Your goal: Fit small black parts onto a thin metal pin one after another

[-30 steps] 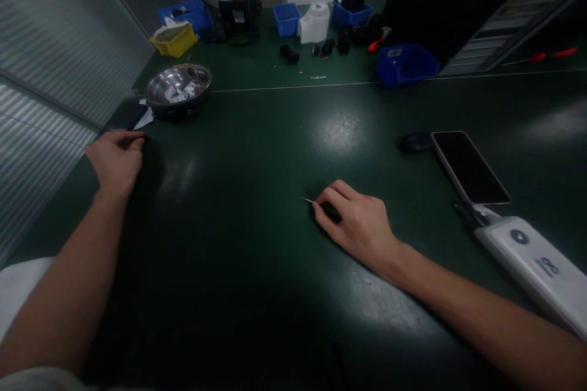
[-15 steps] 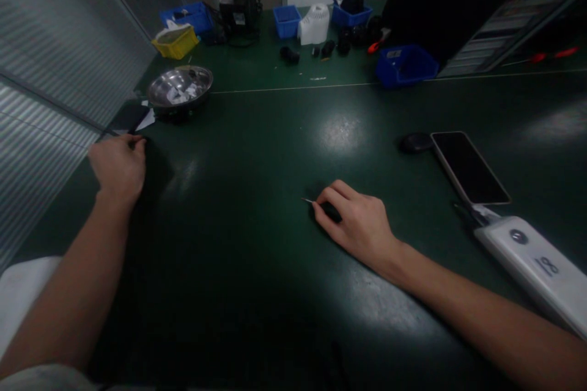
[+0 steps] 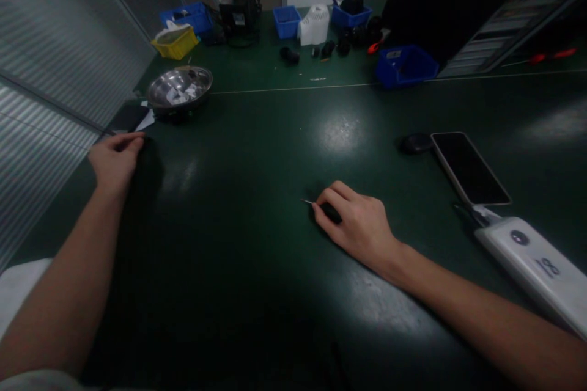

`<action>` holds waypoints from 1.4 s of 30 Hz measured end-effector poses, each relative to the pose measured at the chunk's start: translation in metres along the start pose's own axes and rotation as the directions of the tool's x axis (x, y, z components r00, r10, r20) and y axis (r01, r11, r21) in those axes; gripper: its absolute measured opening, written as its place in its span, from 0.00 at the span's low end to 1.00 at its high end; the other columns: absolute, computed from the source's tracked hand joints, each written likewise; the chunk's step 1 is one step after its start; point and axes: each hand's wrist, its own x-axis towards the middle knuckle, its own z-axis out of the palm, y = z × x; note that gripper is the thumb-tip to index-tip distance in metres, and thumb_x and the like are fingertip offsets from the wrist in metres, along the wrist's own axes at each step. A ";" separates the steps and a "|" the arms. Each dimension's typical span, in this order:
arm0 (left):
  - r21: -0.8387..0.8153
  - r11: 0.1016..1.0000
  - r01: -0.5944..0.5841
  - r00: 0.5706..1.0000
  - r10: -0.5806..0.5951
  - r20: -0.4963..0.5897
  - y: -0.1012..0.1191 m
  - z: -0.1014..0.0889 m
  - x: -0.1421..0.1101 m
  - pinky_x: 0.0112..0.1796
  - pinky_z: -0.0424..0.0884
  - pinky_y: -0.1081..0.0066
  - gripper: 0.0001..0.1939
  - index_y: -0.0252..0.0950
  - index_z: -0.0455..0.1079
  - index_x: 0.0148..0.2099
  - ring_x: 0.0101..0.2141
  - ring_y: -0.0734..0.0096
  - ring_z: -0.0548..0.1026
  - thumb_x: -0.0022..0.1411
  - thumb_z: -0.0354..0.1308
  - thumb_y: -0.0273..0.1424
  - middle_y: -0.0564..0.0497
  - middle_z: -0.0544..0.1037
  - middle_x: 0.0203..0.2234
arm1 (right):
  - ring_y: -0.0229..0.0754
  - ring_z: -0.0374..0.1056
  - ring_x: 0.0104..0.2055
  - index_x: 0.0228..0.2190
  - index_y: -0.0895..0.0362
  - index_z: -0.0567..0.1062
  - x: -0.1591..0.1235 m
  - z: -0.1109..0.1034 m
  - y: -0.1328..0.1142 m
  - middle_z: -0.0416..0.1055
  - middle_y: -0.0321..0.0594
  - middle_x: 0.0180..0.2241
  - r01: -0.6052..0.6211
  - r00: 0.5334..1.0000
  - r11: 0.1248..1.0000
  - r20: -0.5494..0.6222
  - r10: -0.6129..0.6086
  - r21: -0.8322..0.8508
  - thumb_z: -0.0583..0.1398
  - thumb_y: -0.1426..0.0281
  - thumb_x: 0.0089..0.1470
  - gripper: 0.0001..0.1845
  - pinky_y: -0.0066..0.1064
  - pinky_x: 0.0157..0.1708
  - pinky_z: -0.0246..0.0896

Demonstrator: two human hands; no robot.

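My right hand (image 3: pixel 355 217) rests on the dark green table (image 3: pixel 247 171), thumb and forefinger pinched together. From the pinch a thin pale sliver (image 3: pixel 306 201) sticks out to the left; its kind I cannot make out. At the table's left side my left hand (image 3: pixel 117 159) is closed in a pinch, with fingertips close to a dark flat thing (image 3: pixel 131 118) and white paper (image 3: pixel 147 120). Anything between those fingers is too small and dark to name. Just beyond stands a metal bowl (image 3: pixel 178 88) with white scraps (image 3: pixel 181 95) in it.
To the right lie a phone (image 3: pixel 470 168), a black computer mouse (image 3: pixel 416 143) and a white device (image 3: pixel 536 263). Along the back stand a yellow bin (image 3: pixel 175 43), a blue bin (image 3: pixel 406 67), a white housing (image 3: pixel 314 24) and several black parts. A ribbed partition (image 3: pixel 41 134) borders the left.
My left hand has turned and shifted slightly left, still pinched beside the dark flat thing. My right hand and the thin sliver have hardly moved.
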 end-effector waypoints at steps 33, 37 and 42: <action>-0.264 0.927 0.265 0.951 -0.206 0.230 0.052 -0.008 -0.014 0.31 0.63 0.70 0.25 0.29 0.77 0.53 0.29 0.70 0.70 0.50 0.67 0.27 0.50 0.78 0.28 | 0.35 0.65 0.30 0.38 0.54 0.74 0.001 0.005 0.000 0.72 0.37 0.38 0.009 1.000 1.000 -0.019 -0.009 -0.028 0.53 0.61 0.68 0.14 0.30 0.26 0.48; -0.285 0.949 0.131 0.852 0.039 0.522 0.108 0.017 -0.072 0.38 0.69 0.67 0.17 0.39 0.82 0.44 0.38 0.64 0.76 0.50 0.71 0.32 0.48 0.81 0.38 | 0.36 0.66 0.30 0.38 0.54 0.74 0.002 0.005 0.000 0.72 0.37 0.38 0.001 1.000 1.000 -0.021 -0.002 -0.025 0.53 0.61 0.67 0.13 0.30 0.27 0.48; -0.557 0.809 -0.191 0.536 0.561 0.631 0.168 0.050 -0.169 0.35 0.71 0.60 0.07 0.49 0.82 0.42 0.33 0.63 0.76 0.59 0.67 0.35 0.48 0.80 0.34 | 0.36 0.67 0.32 0.37 0.54 0.74 0.002 0.004 -0.001 0.73 0.37 0.38 -0.020 0.999 0.999 -0.048 0.021 0.030 0.55 0.61 0.66 0.12 0.30 0.28 0.50</action>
